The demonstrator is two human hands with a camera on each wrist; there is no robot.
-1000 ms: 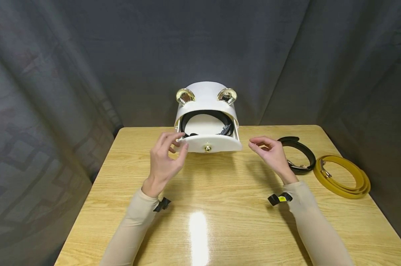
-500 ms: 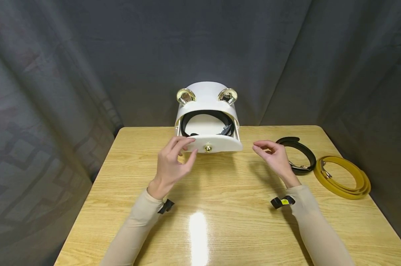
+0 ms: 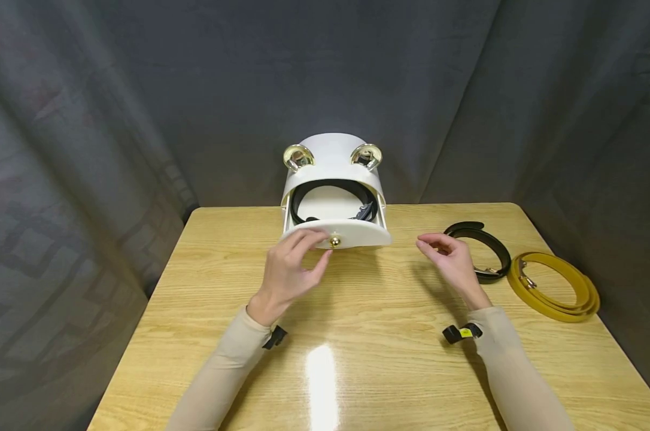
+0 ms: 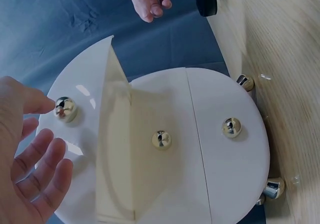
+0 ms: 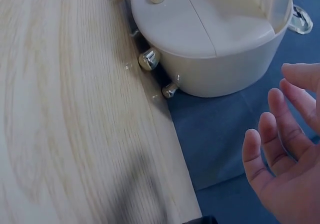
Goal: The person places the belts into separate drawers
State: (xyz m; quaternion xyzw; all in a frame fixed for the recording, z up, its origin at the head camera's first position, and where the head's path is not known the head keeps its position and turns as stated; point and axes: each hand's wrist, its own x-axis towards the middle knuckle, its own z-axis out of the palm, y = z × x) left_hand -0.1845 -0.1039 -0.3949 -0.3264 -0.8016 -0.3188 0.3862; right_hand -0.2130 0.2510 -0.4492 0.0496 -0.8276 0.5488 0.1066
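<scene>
A white cabinet with gold ear-shaped trim stands at the table's back edge. Its top drawer is pulled out, with a coiled black belt inside. My left hand is in front of the drawer, thumb and fingers spread around the left side of the gold knob. In the left wrist view, a fingertip is very near the knob; contact is unclear. My right hand hovers right of the drawer, fingers loosely bent, holding nothing. It partly covers a second coiled black belt.
A coiled mustard-yellow belt lies at the table's right side. Two lower drawers with gold knobs are shut in the left wrist view. Grey curtains hang behind the wooden table.
My left hand has moved right across the drawer front to the knob. My right hand has drifted slightly right and down. The drawer stays pulled out.
</scene>
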